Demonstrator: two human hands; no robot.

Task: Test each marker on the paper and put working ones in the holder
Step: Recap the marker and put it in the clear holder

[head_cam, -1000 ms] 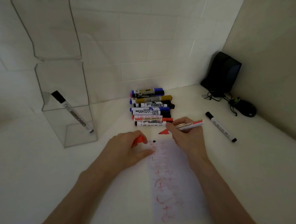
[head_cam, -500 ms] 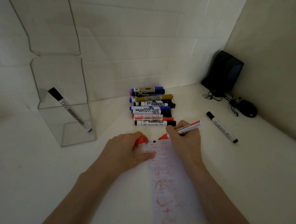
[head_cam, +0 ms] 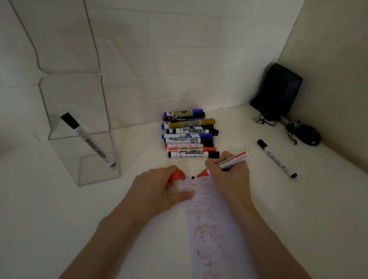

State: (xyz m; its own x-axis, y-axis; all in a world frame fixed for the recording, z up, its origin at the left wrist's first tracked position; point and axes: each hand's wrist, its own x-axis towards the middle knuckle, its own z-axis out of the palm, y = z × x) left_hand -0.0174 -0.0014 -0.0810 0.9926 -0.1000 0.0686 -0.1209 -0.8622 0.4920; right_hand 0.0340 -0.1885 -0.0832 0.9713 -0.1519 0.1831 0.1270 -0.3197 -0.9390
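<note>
My right hand [head_cam: 228,178] grips an uncapped red marker [head_cam: 231,161], its red tip at the top edge of the paper strip [head_cam: 214,231] beside a small black dot. Red scribbles cover the strip. My left hand [head_cam: 160,189] holds the red cap [head_cam: 176,176] and its thumb presses the paper's top left corner. Beyond the hands lies a pile of several markers [head_cam: 189,135] in black, blue, red and gold. A clear plastic holder [head_cam: 80,133] stands at the left with one black marker [head_cam: 86,137] leaning inside.
A lone black marker [head_cam: 276,158] lies to the right on the white table. At the back right corner sit a black speaker [head_cam: 278,89], tangled cable and a black mouse [head_cam: 310,136]. Tiled wall runs behind; a second wall closes the right side.
The marker tip dipped onto the top of the paper and now sits by the black dot again. My left hand stayed on the paper with the cap.
</note>
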